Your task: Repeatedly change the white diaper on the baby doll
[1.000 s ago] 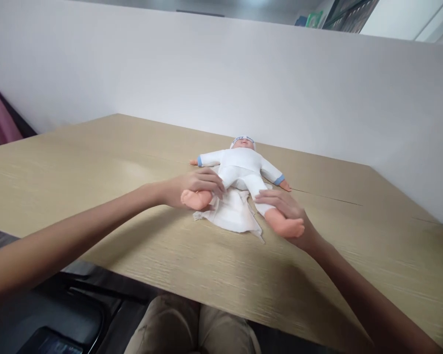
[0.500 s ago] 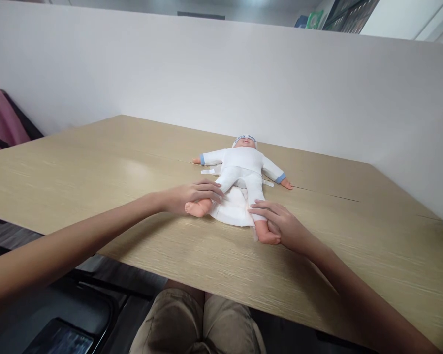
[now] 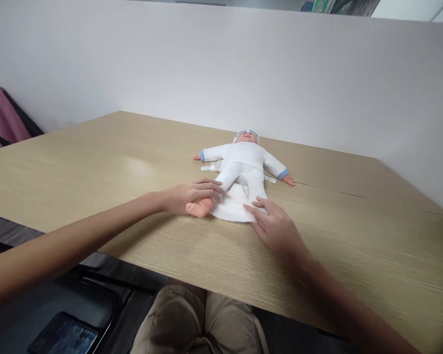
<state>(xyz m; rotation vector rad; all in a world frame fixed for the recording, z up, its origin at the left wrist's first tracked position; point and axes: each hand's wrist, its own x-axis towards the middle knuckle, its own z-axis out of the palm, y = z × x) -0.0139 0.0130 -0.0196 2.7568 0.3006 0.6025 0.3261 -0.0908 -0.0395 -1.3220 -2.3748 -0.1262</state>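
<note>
A baby doll (image 3: 243, 155) in a white suit with blue cuffs lies on its back on the table, arms spread, legs toward me. Beneath its hips and legs a white diaper (image 3: 231, 209) is spread open, its tabs sticking out at both sides of the waist. My left hand (image 3: 192, 196) is wrapped over the doll's lower leg on the left, just above the bare foot. At the diaper's near right corner, my right hand (image 3: 275, 223) has its fingers on top and thumb at the edge, gripping it. That hand hides the doll's other foot.
The wooden table (image 3: 151, 250) has a thin dark seam running right from the doll. A pale partition (image 3: 214, 69) stands along its far side. Below the near edge are my legs (image 3: 199, 319) and a chair with a dark phone-like slab (image 3: 64, 334) on it.
My right hand has moved from the doll's lower leg to the diaper's near right corner, covering the foot. The left hand stays on the other leg. The view has tipped down slightly.
</note>
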